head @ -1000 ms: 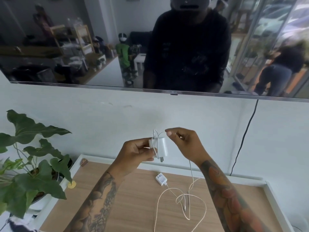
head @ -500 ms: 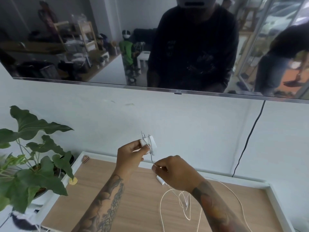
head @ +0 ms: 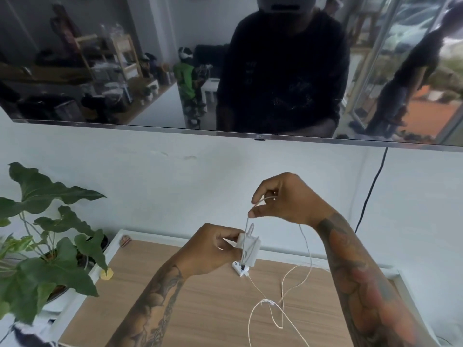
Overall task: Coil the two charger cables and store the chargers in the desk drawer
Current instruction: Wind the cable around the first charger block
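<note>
My left hand (head: 213, 249) grips a white charger block (head: 249, 249) just above the wooden desk top (head: 190, 311). A few turns of its white cable (head: 304, 246) lie around the block. My right hand (head: 283, 200) is raised above the block and pinches that cable taut; the rest hangs down from the hand to the desk. A second white charger (head: 241, 268) lies on the desk right below the held block, with its loose cable (head: 265, 309) looped in front. No drawer shows.
A leafy potted plant (head: 47, 249) stands at the desk's left edge. A small yellow piece (head: 107, 274) lies by the white desk rim (head: 82, 291). A wall-mounted TV (head: 225, 66) hangs above, and a black cord (head: 370, 191) runs down the wall at the right.
My right hand rose from below the block to above it, drawing the cable up over the charger. My left hand and the block dropped lower, toward the desk.
</note>
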